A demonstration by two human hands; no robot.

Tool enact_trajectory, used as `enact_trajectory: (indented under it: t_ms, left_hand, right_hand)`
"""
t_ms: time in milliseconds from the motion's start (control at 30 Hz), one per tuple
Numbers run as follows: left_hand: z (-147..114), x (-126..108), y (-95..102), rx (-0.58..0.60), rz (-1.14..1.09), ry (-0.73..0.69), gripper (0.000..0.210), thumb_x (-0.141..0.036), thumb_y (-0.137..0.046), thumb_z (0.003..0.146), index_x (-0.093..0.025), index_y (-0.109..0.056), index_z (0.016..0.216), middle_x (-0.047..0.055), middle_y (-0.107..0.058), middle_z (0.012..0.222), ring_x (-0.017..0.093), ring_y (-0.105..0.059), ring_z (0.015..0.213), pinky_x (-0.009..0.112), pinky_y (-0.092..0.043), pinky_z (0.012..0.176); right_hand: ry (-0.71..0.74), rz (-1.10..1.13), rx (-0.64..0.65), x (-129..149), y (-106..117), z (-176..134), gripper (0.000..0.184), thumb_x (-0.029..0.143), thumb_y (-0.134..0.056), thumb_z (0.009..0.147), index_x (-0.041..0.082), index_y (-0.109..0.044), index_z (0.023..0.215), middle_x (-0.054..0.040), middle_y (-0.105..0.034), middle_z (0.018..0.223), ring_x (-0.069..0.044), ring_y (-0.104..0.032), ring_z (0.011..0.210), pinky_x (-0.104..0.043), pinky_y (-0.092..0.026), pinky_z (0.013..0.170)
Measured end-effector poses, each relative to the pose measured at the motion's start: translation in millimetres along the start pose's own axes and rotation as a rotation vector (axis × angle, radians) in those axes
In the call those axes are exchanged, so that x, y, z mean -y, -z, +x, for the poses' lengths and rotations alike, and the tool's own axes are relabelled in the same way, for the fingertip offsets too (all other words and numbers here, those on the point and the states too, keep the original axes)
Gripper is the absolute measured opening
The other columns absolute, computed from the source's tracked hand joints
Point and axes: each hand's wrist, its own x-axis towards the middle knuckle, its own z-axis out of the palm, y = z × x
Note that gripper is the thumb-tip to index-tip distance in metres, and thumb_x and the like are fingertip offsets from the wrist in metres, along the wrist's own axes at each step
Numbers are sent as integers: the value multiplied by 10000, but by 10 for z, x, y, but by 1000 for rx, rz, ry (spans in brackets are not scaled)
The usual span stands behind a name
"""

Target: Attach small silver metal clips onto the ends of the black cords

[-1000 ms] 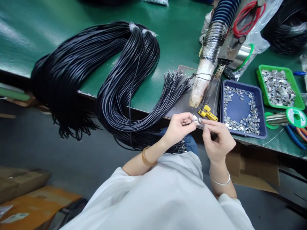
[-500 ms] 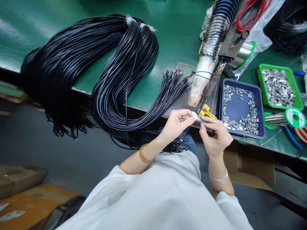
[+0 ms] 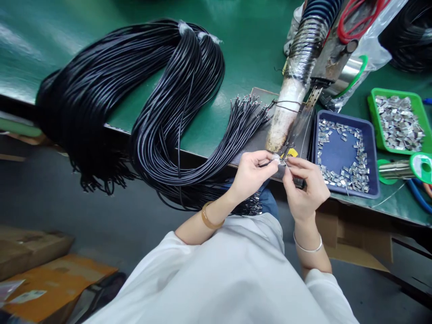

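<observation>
Both my hands have shifted up and now cover more of the yellow tool (image 3: 290, 153) than half a second ago, bringing my fingertips closer to the pale nozzle (image 3: 278, 121) of a wrapped hose. Thumb and fingers of my left hand (image 3: 251, 175) pinch a black cable (image 3: 264, 165), whose end sits just below the nozzle at the bench's front edge; a white wrap (image 3: 276, 158) covers one fingertip. Opposite, my right hand (image 3: 305, 185) holds a thin wire (image 3: 285, 164) between thumb and forefinger, the remaining fingers loosely curled. Whether the wire touches the cable end, I cannot tell.

To my left, a thick bundle of black cables (image 3: 175, 117) drapes across the green bench (image 3: 243, 49) and hangs over its edge, some of the cable ends fanned out on a dark plate (image 3: 251, 146) beside the nozzle. On my right, small metal pieces (image 3: 359, 174) line the sides of a blue tray (image 3: 339, 155); a green tray (image 3: 420, 108) farther right is heaped with more. Just below the green tray lies a wire spool (image 3: 394, 169).
</observation>
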Motion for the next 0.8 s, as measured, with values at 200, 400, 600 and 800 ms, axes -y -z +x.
enact_trajectory:
  t_ms: [200, 400, 600, 800]
  left_hand:
    - [-14, -29, -7, 0, 1, -19, 162, -260, -680, 768, -108, -670, 711, -34, -525, 560, 47, -396, 518, 182, -319, 511]
    - [-16, -33, 22, 1, 59, 9, 137, -232, -673, 752, -101, -675, 713, -35, -496, 553, 48, -378, 518, 187, -313, 512]
    - [-27, 18, 11, -7, 82, -3, 134, -233, -670, 757, -101, -689, 749, -14, -546, 609, 61, -436, 558, 181, -354, 527]
    - [-31, 30, 28, -7, 113, -33, 127, -226, -667, 760, -104, -702, 773, -31, -511, 585, 51, -417, 543, 166, -371, 526]
  right_hand:
    - [-11, 23, -6, 61, 9, 29, 208, 100, -697, 821, 262, -672, 948, -19, -735, 1066, -185, -724, 954, -374, -633, 864]
    - [1, 15, -1, 47, 13, -2, 188, 116, -704, 812, 261, -644, 915, -18, -734, 1067, -188, -727, 957, -370, -635, 860]
    - [6, -30, -7, 33, 3, 12, 199, 104, -710, 818, 251, -673, 946, -22, -742, 1020, -164, -724, 904, -292, -625, 743]
    - [49, -42, -41, 68, 7, 40, 213, 73, -740, 779, 231, -691, 914, -23, -744, 1003, -148, -724, 873, -245, -609, 698]
